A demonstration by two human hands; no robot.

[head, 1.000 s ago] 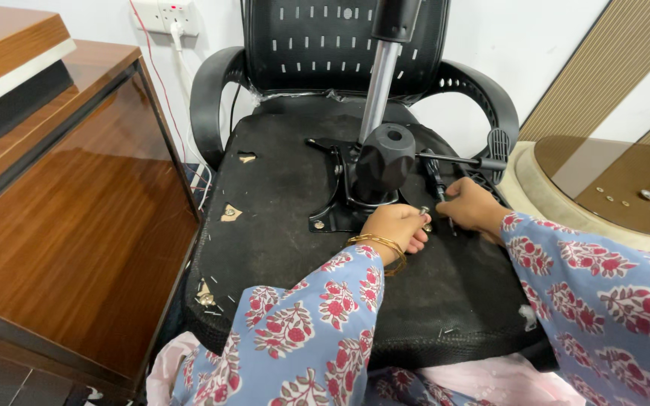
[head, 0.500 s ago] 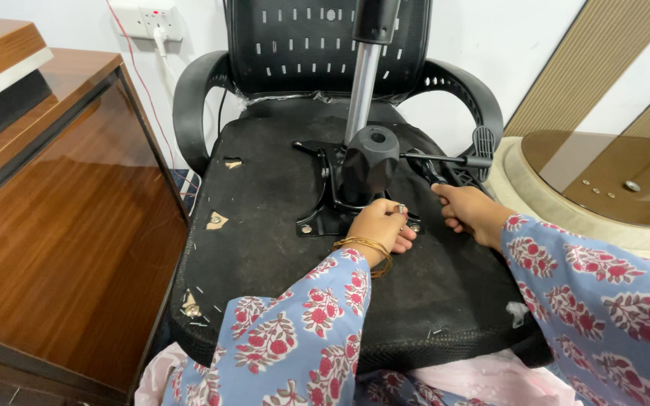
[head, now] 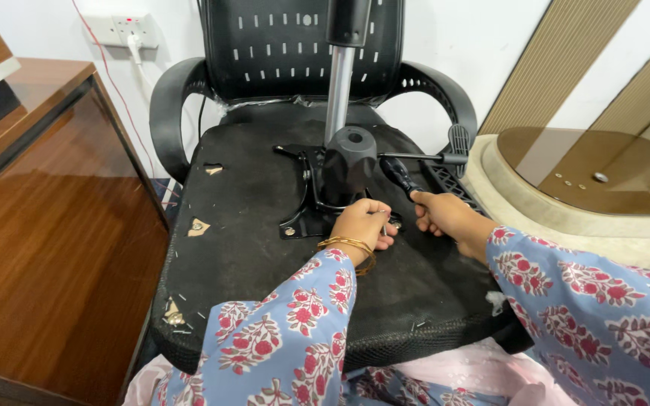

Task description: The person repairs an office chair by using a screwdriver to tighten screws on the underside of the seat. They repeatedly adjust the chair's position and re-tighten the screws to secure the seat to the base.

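Compared with the earlier frame, the view has dropped slightly, so the chair sits higher in the picture, and both hands have stayed at the mechanism with hardly any shift. At far left stands a wooden cabinet (head: 47, 248), with a wall socket (head: 120, 30) above it at upper left. The overturned office chair (head: 265, 248) fills the centre, its black underside facing up, with the metal mounting plate (head: 302, 214) and the gas-lift column (head: 338, 90) rising from the black hub (head: 347, 162). The left hand (head: 362, 225), gold bangles at the wrist, rests on the plate's lower edge just below the hub, its grip curled nearly closed on something small that I cannot make out. Just right of it, the right hand (head: 445, 216) has its grip wrapped around the black handle of a screwdriver (head: 399, 175), which angles up-left toward the hub. A beige round table (head: 558, 218) sits at right.
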